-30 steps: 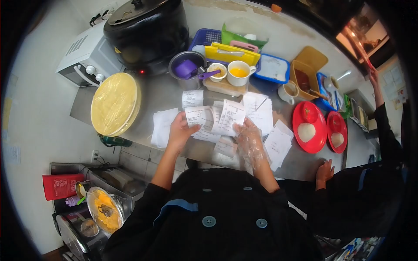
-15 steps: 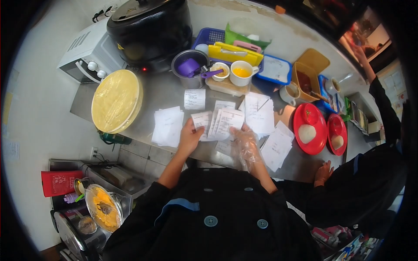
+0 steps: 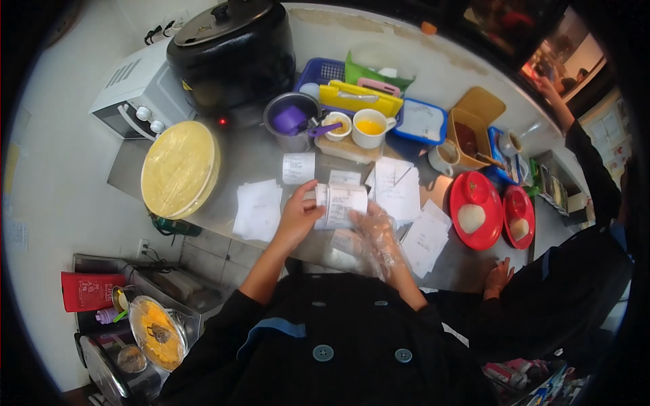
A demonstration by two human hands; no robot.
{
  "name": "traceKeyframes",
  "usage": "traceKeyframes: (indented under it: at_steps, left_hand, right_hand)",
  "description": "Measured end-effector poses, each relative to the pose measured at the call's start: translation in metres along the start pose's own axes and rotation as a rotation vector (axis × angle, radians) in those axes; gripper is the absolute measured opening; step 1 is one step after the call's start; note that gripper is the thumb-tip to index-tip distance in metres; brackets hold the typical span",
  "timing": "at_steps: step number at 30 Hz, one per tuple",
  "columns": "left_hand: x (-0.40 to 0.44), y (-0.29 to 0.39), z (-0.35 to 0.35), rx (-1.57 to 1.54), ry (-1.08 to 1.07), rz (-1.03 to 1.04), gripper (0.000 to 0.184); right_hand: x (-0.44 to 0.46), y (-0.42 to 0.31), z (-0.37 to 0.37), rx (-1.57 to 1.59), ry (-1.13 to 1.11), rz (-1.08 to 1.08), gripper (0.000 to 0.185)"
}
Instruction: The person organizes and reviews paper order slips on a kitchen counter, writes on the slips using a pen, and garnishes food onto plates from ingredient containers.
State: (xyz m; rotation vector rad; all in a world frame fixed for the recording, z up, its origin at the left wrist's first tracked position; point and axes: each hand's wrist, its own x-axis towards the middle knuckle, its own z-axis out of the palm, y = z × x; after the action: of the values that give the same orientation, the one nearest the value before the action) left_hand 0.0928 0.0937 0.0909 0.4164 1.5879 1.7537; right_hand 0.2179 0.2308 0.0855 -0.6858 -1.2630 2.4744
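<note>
A small stack of printed receipts (image 3: 347,205) is held over the steel counter, its slips gathered close together. My left hand (image 3: 298,218) is bare and grips the stack's left edge, fingers bent. On the lower right corner, my right hand (image 3: 378,233), in a clear plastic glove, pinches the same stack with its thumb on top. Around them on the counter lie a pile of white slips (image 3: 258,211) at the left, a single receipt (image 3: 298,168) farther back, another slip pile (image 3: 396,189) behind my right hand, and fanned slips (image 3: 425,240) to its right.
Behind the papers stand a metal pot (image 3: 291,139), a white cup of yellow liquid (image 3: 370,139) and a blue-rimmed container (image 3: 421,122). Red plates (image 3: 476,233) sit right, near a co-worker's hand (image 3: 497,277). A wrapped yellow round tub (image 3: 177,169) stands left, before a black cooker (image 3: 233,64).
The receipts, fanned between my hands before, are now squared into one narrower stack. My left hand has shifted its hold at the left edge. The view has tilted slightly.
</note>
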Motion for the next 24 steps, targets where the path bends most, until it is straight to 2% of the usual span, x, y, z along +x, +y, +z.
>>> traceKeyframes:
  at_steps: [1,2,5,9,12,14,15,17,18,20,24]
  left_hand:
    - [-0.002,0.004,0.004,-0.060,-0.029,0.029,0.056]
    - [0.000,0.009,0.007,-0.051,0.045,0.077,0.058]
    - [0.001,0.019,0.002,-0.111,0.071,0.046,0.060]
    - [0.006,0.017,-0.005,-0.202,0.053,-0.024,0.058]
    - [0.006,0.019,-0.003,-0.217,0.112,0.021,0.055]
    - [0.005,0.019,0.000,-0.126,0.114,0.162,0.041]
    - [0.004,0.024,0.001,-0.127,0.114,0.159,0.041]
    - [0.001,0.041,0.007,0.187,0.002,-0.109,0.020]
    - [0.002,0.036,0.009,0.186,0.002,-0.109,0.020]
    - [0.006,0.020,0.011,0.184,-0.014,0.016,0.014]
    - [0.008,0.020,0.009,0.096,0.026,0.065,0.015]
  right_hand:
    - [-0.003,-0.004,0.004,-0.027,0.011,0.000,0.034]
    - [-0.006,-0.009,0.007,-0.055,0.065,0.028,0.035]
    - [-0.001,-0.005,-0.002,-0.024,0.132,-0.001,0.036]
    - [-0.002,-0.011,-0.007,0.130,0.116,0.015,0.036]
    - [-0.001,-0.011,-0.010,0.205,0.094,0.010,0.036]
    - [-0.005,-0.018,-0.006,0.139,0.052,-0.039,0.037]
    - [-0.006,-0.019,-0.004,0.139,0.054,-0.037,0.037]
    - [-0.007,-0.020,-0.001,0.115,0.054,-0.065,0.035]
    - [-0.006,-0.019,-0.001,0.113,0.054,-0.065,0.035]
    - [-0.004,-0.015,-0.003,-0.021,0.079,-0.123,0.034]
    - [-0.004,-0.017,-0.002,0.097,0.182,-0.071,0.036]
